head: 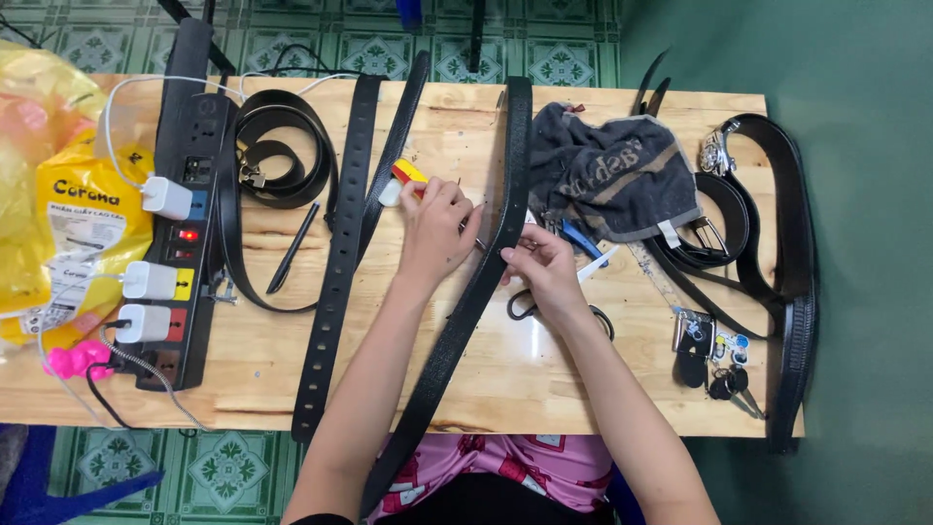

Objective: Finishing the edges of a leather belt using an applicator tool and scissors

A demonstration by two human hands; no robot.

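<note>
Both hands are working on a black belt (486, 277) lying across the table (544, 379): left hand (439, 233) is clamped on a yellow-handled tool (408, 175), right hand (544, 272) seemingly pinching the belt's edge.

Yellow plastic bag (58, 194) with white label (83, 233) lies at table's (272, 379) left edge.

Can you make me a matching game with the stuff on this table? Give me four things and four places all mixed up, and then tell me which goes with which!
Things:
1. power strip
2. bunch of keys
3. dark cloth
4. black pen

Places:
A. right of the right hand, near the table's front edge
B. left end of the table, chargers plugged in
C. between the coiled belt and a flat strap
D. beyond the right hand, crumpled

The left hand and right hand both touch the middle belt.

Pairs: 1-B, 2-A, 3-D, 4-C
</note>
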